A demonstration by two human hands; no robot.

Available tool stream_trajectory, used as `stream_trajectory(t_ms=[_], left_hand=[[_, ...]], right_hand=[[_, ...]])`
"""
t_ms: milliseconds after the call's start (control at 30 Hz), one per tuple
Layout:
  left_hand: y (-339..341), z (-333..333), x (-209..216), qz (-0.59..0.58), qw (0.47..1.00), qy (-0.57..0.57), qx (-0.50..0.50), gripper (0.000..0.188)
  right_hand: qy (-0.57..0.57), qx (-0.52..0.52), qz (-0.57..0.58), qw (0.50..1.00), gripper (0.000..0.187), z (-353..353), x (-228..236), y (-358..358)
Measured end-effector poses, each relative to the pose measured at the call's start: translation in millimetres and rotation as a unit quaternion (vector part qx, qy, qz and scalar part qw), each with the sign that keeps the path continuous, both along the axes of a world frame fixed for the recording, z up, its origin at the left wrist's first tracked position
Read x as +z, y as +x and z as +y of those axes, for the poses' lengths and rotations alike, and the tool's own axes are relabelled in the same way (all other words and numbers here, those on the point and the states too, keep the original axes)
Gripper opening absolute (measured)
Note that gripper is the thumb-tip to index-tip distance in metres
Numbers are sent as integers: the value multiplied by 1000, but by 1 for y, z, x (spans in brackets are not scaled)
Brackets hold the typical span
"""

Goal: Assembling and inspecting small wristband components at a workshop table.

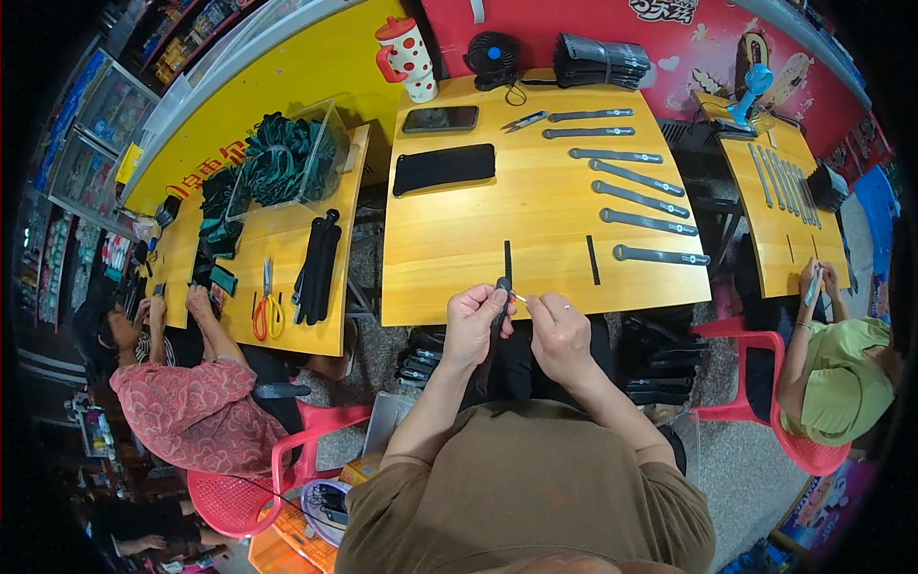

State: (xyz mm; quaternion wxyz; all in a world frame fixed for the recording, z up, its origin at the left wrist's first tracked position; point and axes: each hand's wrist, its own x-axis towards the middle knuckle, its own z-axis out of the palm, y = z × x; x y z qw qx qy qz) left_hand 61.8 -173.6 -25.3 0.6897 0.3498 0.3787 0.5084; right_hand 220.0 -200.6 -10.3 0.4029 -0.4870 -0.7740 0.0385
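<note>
Just over the near edge of the wooden table [430,277], my left hand [470,323] pinches a dark strap [485,368] whose tail hangs toward my lap. Close by, my right hand [560,335] is closed on a thin piece, pale with an orange-red end, that reaches to the strap's top; its kind is too small to tell. Beyond my hands lie two narrow black strips [593,260]. Several grey straps with a looped end [648,223] are laid out in a column on the right.
Farther back are a black cloth pad [444,169], a phone [441,119], thread snips [524,121], a dotted tumbler [409,65], a small fan [491,59] and a strap bundle [601,62]. Co-workers sit at side tables, one left [196,411], one right [846,383].
</note>
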Motion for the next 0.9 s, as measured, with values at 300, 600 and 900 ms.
stream_trajectory(t_ms=[300, 600, 900], left_hand=[[2, -7, -1, 137, 989, 38, 28, 20], [13, -11, 2, 136, 986, 94, -27, 20], [-8, -7, 14, 211, 958, 170, -96, 18]], right_hand=[[18, 59, -50, 997, 37, 5, -7, 4], [76, 94, -91, 988, 21, 17, -2, 15], [-419, 135, 351, 826, 22, 5, -14, 27]])
